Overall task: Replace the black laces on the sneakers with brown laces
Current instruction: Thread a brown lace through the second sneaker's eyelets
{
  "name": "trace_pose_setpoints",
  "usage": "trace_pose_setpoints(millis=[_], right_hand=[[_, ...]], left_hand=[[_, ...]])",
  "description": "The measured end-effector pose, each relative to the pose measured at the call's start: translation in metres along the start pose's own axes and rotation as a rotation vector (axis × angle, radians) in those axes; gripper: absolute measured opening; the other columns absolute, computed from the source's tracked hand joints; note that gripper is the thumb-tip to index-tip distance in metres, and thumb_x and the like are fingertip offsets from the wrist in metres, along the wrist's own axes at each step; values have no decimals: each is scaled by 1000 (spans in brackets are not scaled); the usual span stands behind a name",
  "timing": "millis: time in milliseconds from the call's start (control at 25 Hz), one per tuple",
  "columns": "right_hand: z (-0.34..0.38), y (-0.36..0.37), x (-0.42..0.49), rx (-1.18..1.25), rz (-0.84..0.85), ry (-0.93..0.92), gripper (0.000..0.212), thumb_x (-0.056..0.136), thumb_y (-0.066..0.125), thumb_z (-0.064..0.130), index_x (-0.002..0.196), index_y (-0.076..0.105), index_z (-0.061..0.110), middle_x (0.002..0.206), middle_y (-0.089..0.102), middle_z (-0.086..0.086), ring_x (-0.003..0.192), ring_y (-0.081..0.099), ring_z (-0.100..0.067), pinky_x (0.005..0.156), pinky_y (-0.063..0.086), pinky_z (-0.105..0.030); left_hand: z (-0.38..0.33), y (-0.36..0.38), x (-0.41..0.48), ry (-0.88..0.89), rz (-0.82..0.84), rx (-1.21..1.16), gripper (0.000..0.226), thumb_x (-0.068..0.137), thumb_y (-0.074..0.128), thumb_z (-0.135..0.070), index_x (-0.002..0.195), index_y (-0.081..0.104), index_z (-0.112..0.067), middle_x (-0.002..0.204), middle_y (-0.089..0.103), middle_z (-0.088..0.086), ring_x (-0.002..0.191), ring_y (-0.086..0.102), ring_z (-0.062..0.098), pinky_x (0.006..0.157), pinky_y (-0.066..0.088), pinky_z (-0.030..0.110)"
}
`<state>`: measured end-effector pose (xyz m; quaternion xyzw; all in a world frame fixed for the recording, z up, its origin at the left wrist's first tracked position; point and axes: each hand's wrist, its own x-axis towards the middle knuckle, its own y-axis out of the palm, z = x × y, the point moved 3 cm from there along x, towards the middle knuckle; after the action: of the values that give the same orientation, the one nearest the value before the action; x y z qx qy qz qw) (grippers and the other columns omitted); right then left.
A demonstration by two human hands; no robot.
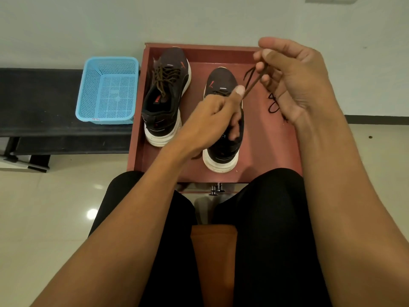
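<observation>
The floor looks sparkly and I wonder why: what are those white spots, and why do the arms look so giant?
Head view: the white spots on the floor are glare, probably a light above bouncing off the glossy tiles. Head view again: the wide-angle lens stretches whatever is close to it, so the forearms look huge next to the far-off shoes.

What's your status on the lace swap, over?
Left hand and right hand both pinch the brown lace above the near sneaker. Far sneaker already brown-laced. Black lace loose on the tray, not in the way.
</observation>
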<state>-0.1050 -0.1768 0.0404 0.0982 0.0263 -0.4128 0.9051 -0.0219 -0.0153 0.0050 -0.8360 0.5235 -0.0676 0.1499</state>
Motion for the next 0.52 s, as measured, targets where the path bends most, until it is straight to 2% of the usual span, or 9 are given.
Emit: trace_pose_setpoints(millis=[40, 120, 240, 320, 400, 440, 480, 520], right_hand=[[-4, -9, 4, -32, -44, -1, 22, 96, 65, -1, 116, 73, 1, 91, 76, -10, 71, 65, -12, 60, 50, -22], [-14, -24, 11, -155, -99, -2, 22, 95, 63, -3, 115, 74, 2, 86, 75, -7, 65, 61, -10, 55, 46, -21], [-27, -38, 9, -450, -55, 50, 19, 97, 62, 0, 107, 76, 9, 82, 75, -3, 65, 67, -11, 56, 49, -24], [-34, -43, 10, -806, -17, 41, 17, 95, 68, 11, 107, 79, 18, 93, 76, -2, 80, 74, -18, 69, 58, -31], [-27, -36, 10, -1138, -33, -123, 23, 90, 73, 27, 112, 78, 27, 121, 70, -3, 106, 69, -21, 96, 57, -35], [-21, -28, 8, -1178, -21, -238, 28, 87, 73, 33, 115, 77, 29, 132, 64, -2, 118, 63, -19, 105, 50, -30], [-14, -16, 5, -1152, 21, -314, 31, 87, 73, 36, 117, 77, 31, 136, 61, 2, 123, 59, -13, 105, 44, -18], [-9, -2, 2, -1104, 98, -351, 33, 88, 73, 38, 120, 76, 31, 134, 62, 7, 121, 58, -5, 98, 39, -6]], left_hand=[[0, -9, -3, -19, -57, -26, 68, 112, 37, -48, 65, 44, 0, 50, 51, 0, 49, 57, 23, 68, 55, 41], [9, -26, -3, -31, -203, -4, 66, 111, 42, -47, 68, 42, 3, 50, 40, -6, 44, 41, 15, 54, 46, 39], [25, -39, 5, -50, -274, 71, 47, 108, 44, -41, 73, 55, -13, 52, 44, -14, 48, 39, 6, 56, 35, 35], [29, -37, 8, -68, -230, 95, 33, 110, 42, -29, 89, 65, -17, 56, 52, -21, 53, 44, 2, 58, 39, 34], [31, -33, 9, -56, -183, 112, 28, 109, 40, -17, 105, 67, -16, 64, 56, -24, 60, 47, 1, 62, 47, 36], [30, -32, 9, -42, -178, 118, 26, 108, 41, -15, 108, 67, -17, 69, 59, -22, 63, 50, 3, 64, 49, 37], [28, -32, 9, -29, -191, 126, 23, 108, 44, -14, 110, 66, -18, 75, 64, -18, 64, 54, 5, 64, 51, 35], [27, -33, 9, -23, -220, 132, 17, 107, 49, -13, 111, 66, -17, 79, 69, -14, 65, 59, 6, 63, 51, 30]])
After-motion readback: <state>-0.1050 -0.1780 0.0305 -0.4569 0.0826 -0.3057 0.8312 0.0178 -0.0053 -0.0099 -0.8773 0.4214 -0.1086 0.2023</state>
